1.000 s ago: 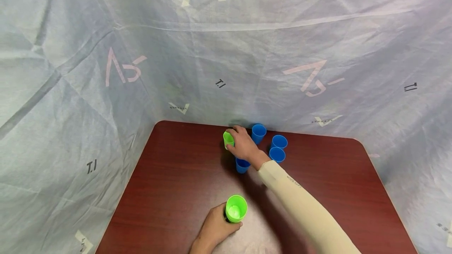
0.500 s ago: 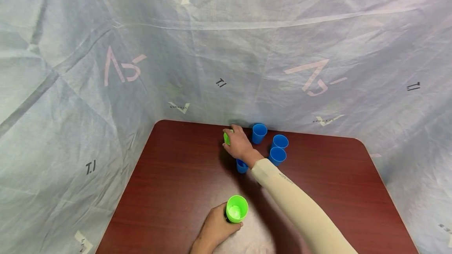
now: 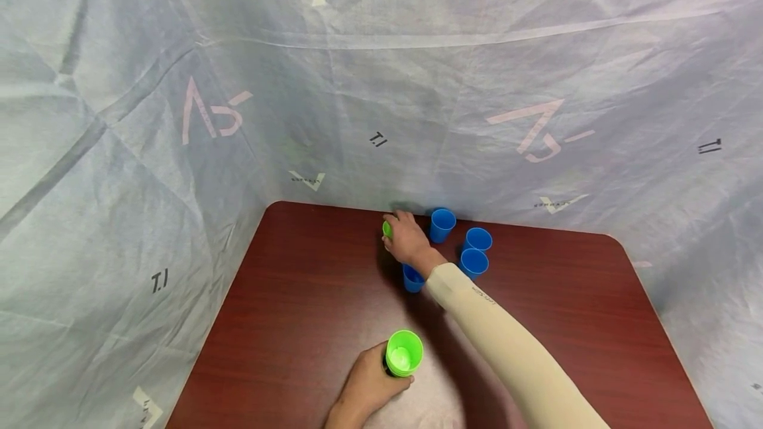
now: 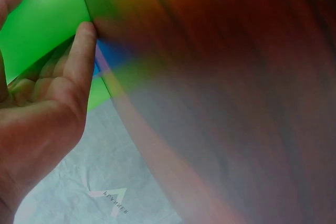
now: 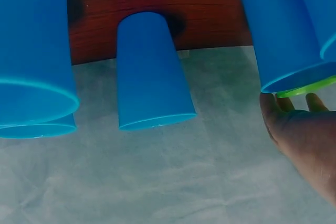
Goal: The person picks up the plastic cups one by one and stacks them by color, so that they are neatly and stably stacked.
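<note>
My left hand [image 3: 371, 376] grips a stack of bright green plastic cups [image 3: 405, 353] upright near the front of the table; in the left wrist view its fingers curl around the green wall [image 4: 47, 24]. At the far side, my right hand [image 3: 409, 236] reaches over the blue cups and grips the rim of another green cup [image 3: 387, 229], mostly covered by the hand. In the right wrist view only that cup's green rim [image 5: 310, 87] shows, beside a tall blue cup [image 5: 283, 30], with the fingers right at both rims.
Upright blue cups stand around the right hand: one at the back [image 3: 442, 225], an overlapping pair to the right [image 3: 473, 262], and one [image 3: 412, 278] under the right wrist. The brown table [image 3: 298, 296] is enclosed by grey printed sheets [image 3: 381, 98].
My right hand has closed further over the far green cup, hiding more of it. The left hand and its green stack have stayed in place; the head view has shifted slightly.
</note>
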The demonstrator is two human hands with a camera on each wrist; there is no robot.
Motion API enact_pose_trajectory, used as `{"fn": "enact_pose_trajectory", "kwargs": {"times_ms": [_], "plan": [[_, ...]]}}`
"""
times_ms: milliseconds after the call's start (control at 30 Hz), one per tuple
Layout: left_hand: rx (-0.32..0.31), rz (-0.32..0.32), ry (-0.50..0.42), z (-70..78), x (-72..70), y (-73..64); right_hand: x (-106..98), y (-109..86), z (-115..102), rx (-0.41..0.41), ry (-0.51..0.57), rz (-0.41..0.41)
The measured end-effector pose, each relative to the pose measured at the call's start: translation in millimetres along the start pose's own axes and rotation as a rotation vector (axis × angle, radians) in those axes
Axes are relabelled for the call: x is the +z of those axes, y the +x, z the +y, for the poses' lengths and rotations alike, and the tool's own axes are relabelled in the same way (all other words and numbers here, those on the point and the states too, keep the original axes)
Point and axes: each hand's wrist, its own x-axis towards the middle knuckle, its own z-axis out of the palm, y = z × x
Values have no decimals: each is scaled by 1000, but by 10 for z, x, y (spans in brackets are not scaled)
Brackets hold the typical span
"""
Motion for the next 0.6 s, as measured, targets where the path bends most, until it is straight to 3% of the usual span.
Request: {"fn": "enact_pose_trajectory", "kwargs": {"times_ms": [333, 600], "plan": [[7, -5, -5, 33, 10, -3, 5, -67, 43, -32, 8, 29], [2, 7, 10, 17, 17, -3, -84, -163, 11, -153, 94, 131]]}}
